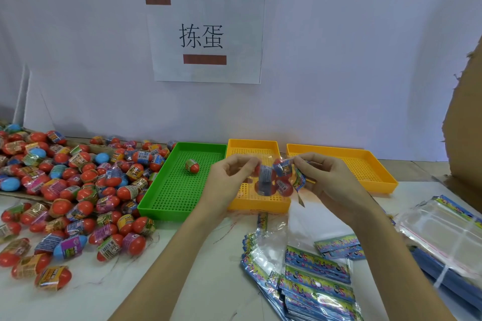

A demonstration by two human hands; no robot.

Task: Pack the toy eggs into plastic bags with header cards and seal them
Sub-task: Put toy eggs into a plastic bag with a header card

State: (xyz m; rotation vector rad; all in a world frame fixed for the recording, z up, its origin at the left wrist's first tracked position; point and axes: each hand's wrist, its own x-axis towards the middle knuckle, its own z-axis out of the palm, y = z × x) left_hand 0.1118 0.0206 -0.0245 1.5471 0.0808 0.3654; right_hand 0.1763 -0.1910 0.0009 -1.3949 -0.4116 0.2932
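Both hands, left [229, 177] and right [326, 180], pinching a clear bag of toy eggs [271, 180] above the orange tray [254, 144].

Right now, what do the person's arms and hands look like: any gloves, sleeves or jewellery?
Both are bare. The left hand and right hand wear no gloves, and no rings show on the fingers. No watch or wristband; no sleeve reaches either forearm in view.

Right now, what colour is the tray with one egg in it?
Green, seen in the head view: the tray holds a single egg.
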